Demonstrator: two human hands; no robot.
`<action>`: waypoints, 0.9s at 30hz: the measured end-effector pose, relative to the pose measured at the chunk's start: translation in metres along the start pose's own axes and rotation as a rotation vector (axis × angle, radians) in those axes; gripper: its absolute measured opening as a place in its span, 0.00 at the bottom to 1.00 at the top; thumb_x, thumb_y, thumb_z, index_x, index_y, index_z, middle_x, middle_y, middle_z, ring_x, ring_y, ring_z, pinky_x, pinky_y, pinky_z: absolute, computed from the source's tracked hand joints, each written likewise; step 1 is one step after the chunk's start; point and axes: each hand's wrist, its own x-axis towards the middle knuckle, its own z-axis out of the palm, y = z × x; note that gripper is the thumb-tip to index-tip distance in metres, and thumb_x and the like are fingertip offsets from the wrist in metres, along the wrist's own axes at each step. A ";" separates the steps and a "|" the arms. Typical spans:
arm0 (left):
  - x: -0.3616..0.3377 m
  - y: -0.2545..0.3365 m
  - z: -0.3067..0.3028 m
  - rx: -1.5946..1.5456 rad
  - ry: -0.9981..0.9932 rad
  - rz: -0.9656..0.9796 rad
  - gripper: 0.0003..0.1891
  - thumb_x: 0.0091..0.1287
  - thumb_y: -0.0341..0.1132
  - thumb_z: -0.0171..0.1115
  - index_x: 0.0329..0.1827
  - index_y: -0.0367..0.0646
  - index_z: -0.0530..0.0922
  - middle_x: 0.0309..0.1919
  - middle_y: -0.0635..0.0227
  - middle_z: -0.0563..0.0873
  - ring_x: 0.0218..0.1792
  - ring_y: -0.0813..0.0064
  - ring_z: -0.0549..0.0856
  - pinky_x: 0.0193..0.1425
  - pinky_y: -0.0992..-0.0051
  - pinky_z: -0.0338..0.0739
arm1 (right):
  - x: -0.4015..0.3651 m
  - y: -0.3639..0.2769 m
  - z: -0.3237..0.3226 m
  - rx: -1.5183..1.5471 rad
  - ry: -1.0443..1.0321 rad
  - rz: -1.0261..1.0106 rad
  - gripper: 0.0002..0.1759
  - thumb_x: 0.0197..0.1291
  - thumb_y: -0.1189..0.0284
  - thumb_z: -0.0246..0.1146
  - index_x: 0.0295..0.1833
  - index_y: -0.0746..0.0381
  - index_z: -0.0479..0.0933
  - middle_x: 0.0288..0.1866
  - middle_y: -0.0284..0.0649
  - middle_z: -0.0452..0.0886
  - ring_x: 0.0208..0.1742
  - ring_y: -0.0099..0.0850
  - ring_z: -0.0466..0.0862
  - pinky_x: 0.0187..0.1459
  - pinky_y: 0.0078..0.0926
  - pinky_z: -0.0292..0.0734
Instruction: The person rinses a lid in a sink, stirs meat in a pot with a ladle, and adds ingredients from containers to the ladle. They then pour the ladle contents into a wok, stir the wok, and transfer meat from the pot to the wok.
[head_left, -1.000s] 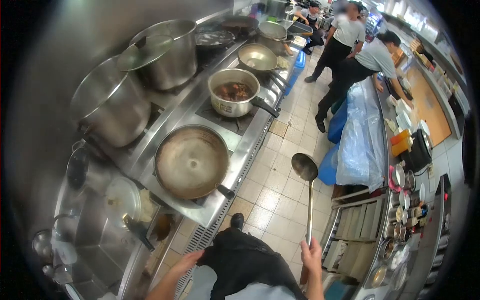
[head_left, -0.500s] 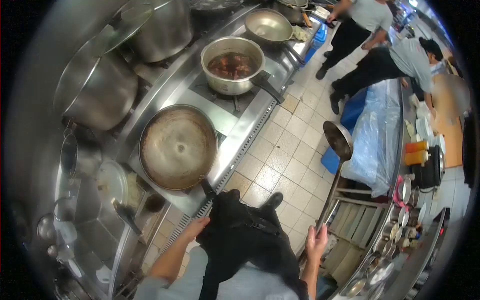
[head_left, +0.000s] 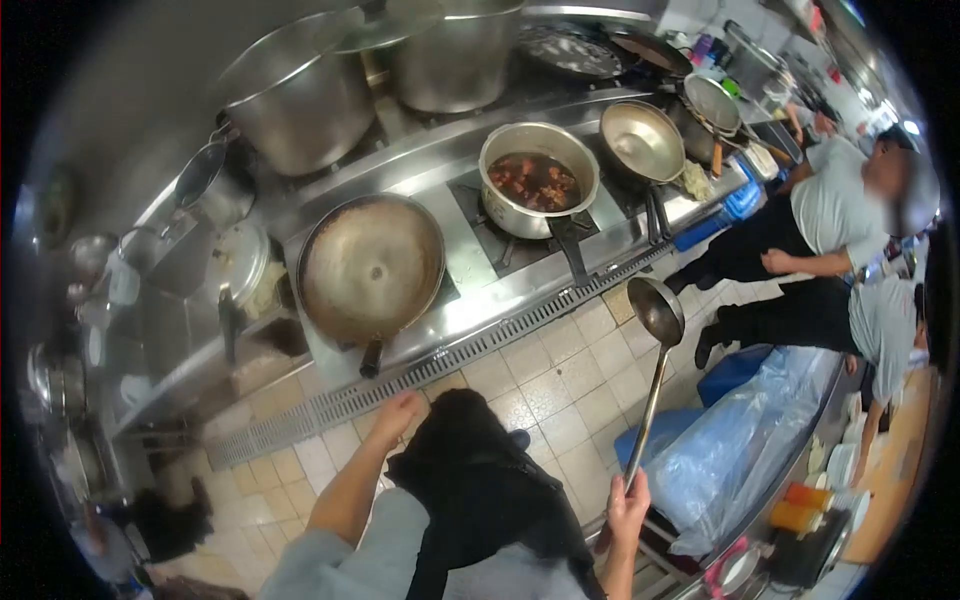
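Observation:
My right hand (head_left: 628, 510) grips the long metal handle of a ladle (head_left: 657, 315), its bowl held up over the floor in front of the stove. The bowl looks bare inside. My left hand (head_left: 398, 414) is in front of the stove edge, fingers curled in with nothing seen in them. Just beyond it, not touched, is the black handle of a wide worn frying pan (head_left: 375, 270), which is bare inside. To the pan's right a metal pot (head_left: 535, 205) stands on a burner, with dark liquid and reddish-brown pieces in it.
Large stockpots (head_left: 305, 115) stand along the back. A second pan (head_left: 642, 140) is right of the pot, and a lidded pot (head_left: 245, 262) is left. Two people (head_left: 850, 200) stand at right, near a plastic-covered blue bin (head_left: 740, 430). A counter with sauce bottles (head_left: 797, 508) is at lower right.
My view has turned right along the stove, showing more burners and pans. My left hand has moved away from beside my apron, and the ladle stays in my right hand.

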 end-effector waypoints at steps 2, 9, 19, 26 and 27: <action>0.020 -0.025 0.010 0.053 0.120 0.113 0.21 0.74 0.42 0.65 0.64 0.39 0.82 0.52 0.68 0.88 0.52 0.74 0.83 0.57 0.71 0.76 | 0.018 -0.008 -0.008 -0.052 -0.035 -0.034 0.15 0.70 0.74 0.66 0.58 0.68 0.77 0.34 0.29 0.74 0.36 0.19 0.71 0.39 0.20 0.69; 0.097 -0.023 0.068 -0.084 0.346 0.114 0.23 0.68 0.37 0.73 0.64 0.40 0.80 0.48 0.68 0.88 0.46 0.76 0.83 0.49 0.76 0.77 | 0.053 -0.009 -0.006 -0.211 -0.088 -0.056 0.13 0.68 0.76 0.67 0.55 0.68 0.78 0.33 0.35 0.76 0.36 0.24 0.74 0.40 0.26 0.74; 0.124 0.022 0.118 -0.592 0.549 0.072 0.33 0.65 0.36 0.76 0.70 0.38 0.71 0.53 0.67 0.83 0.51 0.72 0.82 0.56 0.68 0.78 | 0.079 -0.027 0.006 -0.110 -0.089 0.132 0.12 0.70 0.76 0.65 0.55 0.70 0.77 0.33 0.30 0.74 0.34 0.19 0.70 0.35 0.22 0.68; 0.123 0.051 0.111 -0.531 0.379 -0.106 0.22 0.62 0.35 0.78 0.55 0.45 0.77 0.35 0.71 0.83 0.32 0.80 0.82 0.29 0.80 0.72 | 0.068 0.031 0.018 0.081 -0.040 0.400 0.08 0.73 0.73 0.64 0.52 0.62 0.76 0.25 0.23 0.70 0.21 0.12 0.66 0.20 0.17 0.55; 0.125 0.058 0.110 -0.518 0.344 -0.169 0.26 0.62 0.36 0.77 0.60 0.47 0.75 0.44 0.70 0.84 0.40 0.76 0.83 0.39 0.73 0.76 | 0.073 0.036 0.019 0.086 -0.056 0.367 0.09 0.72 0.73 0.65 0.54 0.63 0.76 0.25 0.22 0.71 0.20 0.12 0.66 0.20 0.17 0.56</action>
